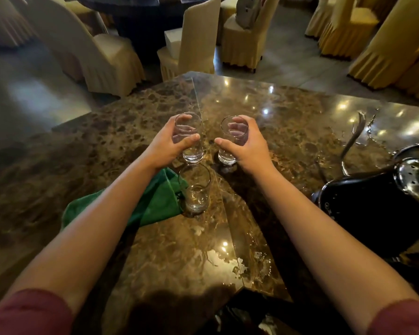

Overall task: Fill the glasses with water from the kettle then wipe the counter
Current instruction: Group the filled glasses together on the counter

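Head view: two clear tumbler glasses are grasped on the brown marble counter (288,122), one (188,139) by left hand (166,147), one (232,141) by right hand (250,147). Third clear glass (195,188) stands nearer, touching green cloth (155,201); black kettle (377,204) at right.

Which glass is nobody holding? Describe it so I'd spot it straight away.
Find the brown marble counter, then the green cloth lying on it between the forearms. The free glass stands at the cloth's right edge, nearest the person; the two glasses beyond it each have a hand around them.
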### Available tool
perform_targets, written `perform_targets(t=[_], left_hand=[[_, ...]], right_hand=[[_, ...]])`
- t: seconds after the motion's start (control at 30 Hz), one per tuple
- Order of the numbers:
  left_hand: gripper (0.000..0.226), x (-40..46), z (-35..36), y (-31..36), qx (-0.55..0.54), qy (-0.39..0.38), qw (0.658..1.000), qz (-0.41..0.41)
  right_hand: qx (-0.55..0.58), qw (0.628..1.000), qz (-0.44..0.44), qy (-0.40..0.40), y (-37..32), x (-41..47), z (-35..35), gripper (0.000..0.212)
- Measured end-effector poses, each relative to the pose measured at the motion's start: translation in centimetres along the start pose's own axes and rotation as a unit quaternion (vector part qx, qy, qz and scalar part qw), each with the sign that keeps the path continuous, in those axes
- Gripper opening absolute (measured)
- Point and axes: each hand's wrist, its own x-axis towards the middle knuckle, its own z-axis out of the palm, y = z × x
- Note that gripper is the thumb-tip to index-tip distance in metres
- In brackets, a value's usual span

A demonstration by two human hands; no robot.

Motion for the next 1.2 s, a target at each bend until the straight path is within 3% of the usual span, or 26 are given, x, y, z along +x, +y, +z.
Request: perform_targets(t=[0.17, 0.3, 0.47, 0.57, 0.7, 1.03, 1.2], left_hand=[[0.064, -0.2, -0.1, -0.4, -0.012, -0.025, 1.000, -0.002], [0.079, -0.5, 0.1, -0.7, -0.017, -0.023, 0.999, -0.017], [0.094, -2.1, -1.1, -0.6, 0.001, 0.029, 0.999, -0.016], [0.082, -4.5, -2.3, -0.1, 0.091, 0.070, 0.993, 0.002], [0.084, -9.2, -2.9, 0.6, 0.268, 0.102, 0.955, 0.072], [0.095, -15.5, 0.0, 0.7, 0.350, 0.109, 0.922, 0.122], [0.088, -15.7, 1.6, 1.1, 0.408, 0.117, 0.893, 0.152]], right_hand=[[-0.023, 1.000, 0.011, 0.007, -0.1, 0.1, -0.2, 0.077], [-0.052, 0.998, 0.028, -0.013, -0.4, 0.2, -0.2, 0.085], [-0.113, 0.993, 0.030, -0.003, -1.6, -1.0, -1.4, 0.098], [-0.145, 0.986, -0.027, 0.075, -2.0, -3.5, -3.1, 0.088], [-0.191, 0.969, -0.117, 0.105, -1.1, -7.5, -4.4, 0.081], [-0.214, 0.956, -0.199, -0.014, 0.3, -12.6, -0.7, 0.082], [-0.261, 0.938, -0.218, -0.069, 0.3, -12.8, 1.6, 0.075]])
